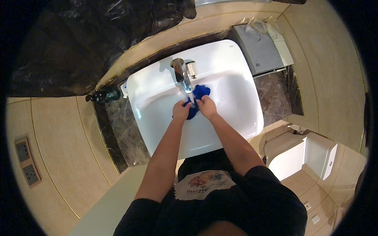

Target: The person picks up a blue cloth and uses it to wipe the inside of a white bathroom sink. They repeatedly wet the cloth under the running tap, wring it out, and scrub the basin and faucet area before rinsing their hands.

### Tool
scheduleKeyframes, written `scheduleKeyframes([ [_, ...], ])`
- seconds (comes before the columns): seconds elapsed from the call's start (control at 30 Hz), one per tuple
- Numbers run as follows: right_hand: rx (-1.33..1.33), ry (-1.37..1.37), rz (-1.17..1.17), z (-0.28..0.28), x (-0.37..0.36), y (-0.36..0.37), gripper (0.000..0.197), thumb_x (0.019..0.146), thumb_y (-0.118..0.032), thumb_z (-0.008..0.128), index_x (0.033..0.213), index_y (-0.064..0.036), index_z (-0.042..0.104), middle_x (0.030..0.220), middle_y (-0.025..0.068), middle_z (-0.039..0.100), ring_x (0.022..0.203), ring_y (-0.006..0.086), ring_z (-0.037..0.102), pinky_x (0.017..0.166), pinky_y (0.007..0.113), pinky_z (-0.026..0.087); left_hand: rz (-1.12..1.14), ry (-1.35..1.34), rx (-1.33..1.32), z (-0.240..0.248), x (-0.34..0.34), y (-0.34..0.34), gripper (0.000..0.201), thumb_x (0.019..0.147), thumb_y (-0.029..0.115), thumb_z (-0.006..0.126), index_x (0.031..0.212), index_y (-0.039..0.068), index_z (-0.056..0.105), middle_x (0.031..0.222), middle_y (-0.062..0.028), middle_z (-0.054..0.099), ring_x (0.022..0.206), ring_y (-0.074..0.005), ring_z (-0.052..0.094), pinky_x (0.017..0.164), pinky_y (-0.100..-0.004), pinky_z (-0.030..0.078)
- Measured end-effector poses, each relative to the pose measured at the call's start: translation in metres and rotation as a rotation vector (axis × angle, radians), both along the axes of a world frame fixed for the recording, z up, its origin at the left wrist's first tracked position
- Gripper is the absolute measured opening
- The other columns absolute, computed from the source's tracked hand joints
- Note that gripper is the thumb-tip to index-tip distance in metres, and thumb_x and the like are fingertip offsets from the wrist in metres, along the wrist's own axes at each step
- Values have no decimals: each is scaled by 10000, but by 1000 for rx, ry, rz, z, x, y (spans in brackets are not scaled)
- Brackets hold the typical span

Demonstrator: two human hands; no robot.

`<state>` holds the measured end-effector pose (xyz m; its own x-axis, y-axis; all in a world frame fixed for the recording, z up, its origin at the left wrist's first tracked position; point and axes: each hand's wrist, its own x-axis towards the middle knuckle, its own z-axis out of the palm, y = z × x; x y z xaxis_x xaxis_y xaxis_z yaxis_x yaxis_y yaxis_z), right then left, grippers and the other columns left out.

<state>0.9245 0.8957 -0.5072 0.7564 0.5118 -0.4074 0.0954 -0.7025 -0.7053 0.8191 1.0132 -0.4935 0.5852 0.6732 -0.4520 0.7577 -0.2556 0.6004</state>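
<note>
Both my hands are inside a white washbasin (244,114), gripping a dark blue cloth (202,91) under the faucet. My left hand (181,110) pinches the cloth's left side. On the other side my right hand (207,106) has its fingers closed on the cloth. Water runs from the chrome faucet (183,78) onto the fabric between the hands. The cloth is bunched, with one part spread beyond my right hand and another hanging below my fingers; its full shape is hidden.
A dark bottle (106,95) stands on the marble counter (128,135) at the left. On the right counter sits a grey box (258,49) with a clear coiled item on top. Black plastic sheeting (78,47) covers the upper left. A white toilet (287,157) is at the lower right.
</note>
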Motion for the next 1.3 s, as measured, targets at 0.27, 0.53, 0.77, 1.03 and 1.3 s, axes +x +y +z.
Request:
scheduleKeyframes([
  [0.27,937,940,-555,80,48,-55,106,882,-80,548,901,-156,477,860,-1,531,815,165,551,701,343,477,578,-655,-415,72,-50,27,162,926,228,619,983,77,618,867,23,595,789,-74,513,751,-228,411],
  [0.53,900,606,-390,109,78,-68,135,867,-89,568,984,-118,508,857,7,541,777,111,521,694,260,446,394,-743,-137,116,-66,56,230,970,241,560,1033,23,598,880,6,567,794,-73,504,741,-228,433],
  [0.77,-74,-412,161,78,75,-52,554,796,-292,695,1276,-83,514,1250,218,509,1195,369,445,1009,447,367,282,-69,-78,45,-74,63,521,839,307,701,1251,16,572,1193,-226,558,1047,-292,544,931,-357,430],
  [1.03,-235,-196,79,23,-24,41,460,873,-259,598,1302,-129,493,1318,232,401,1101,439,470,911,488,464,463,-322,-556,-8,-21,15,491,953,417,505,1290,62,543,1190,-150,610,1116,-295,569,932,-368,445],
  [1.3,657,-9,-6,64,-72,29,91,864,-147,581,860,-57,563,954,168,581,999,349,543,881,407,402,598,-585,-1489,35,-9,23,566,905,628,448,1068,106,593,1013,-91,649,908,-242,642,801,-437,534],
])
